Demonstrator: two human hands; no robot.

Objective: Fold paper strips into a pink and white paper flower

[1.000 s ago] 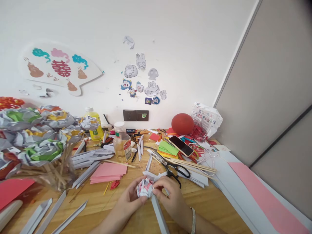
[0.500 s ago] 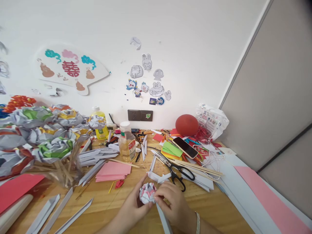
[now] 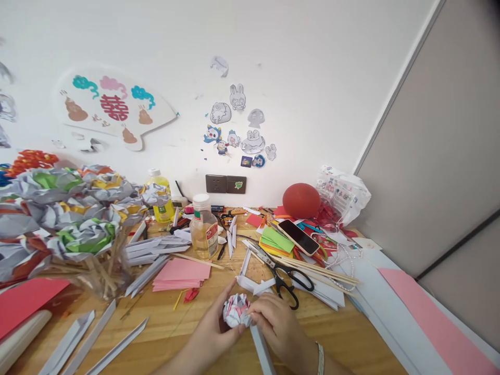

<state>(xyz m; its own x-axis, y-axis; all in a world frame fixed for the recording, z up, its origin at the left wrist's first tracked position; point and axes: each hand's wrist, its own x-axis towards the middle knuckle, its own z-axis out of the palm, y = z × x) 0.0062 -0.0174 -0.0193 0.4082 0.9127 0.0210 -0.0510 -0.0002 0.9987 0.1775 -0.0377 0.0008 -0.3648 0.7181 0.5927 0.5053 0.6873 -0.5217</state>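
Note:
A small white and pink paper flower sits near the table's front, between my hands. My left hand is wrapped round its left side, thumb below and index finger behind. At the flower's right edge, my right hand pinches its paper between thumb and fingers. From under my right hand a folded white paper strip runs down toward the front edge. Just beyond the fingers lie more folded white strips, close to the black-handled scissors.
Left of my hands are pink paper sheets, loose folded strips and a bunch of finished paper flowers. A glue bottle stands behind. Toward the right are a phone, wooden sticks and a red balloon.
Both hands stay on the flower with almost the same grip. The right hand's fingers have shifted very slightly at its edge, and the whole view has moved a little.

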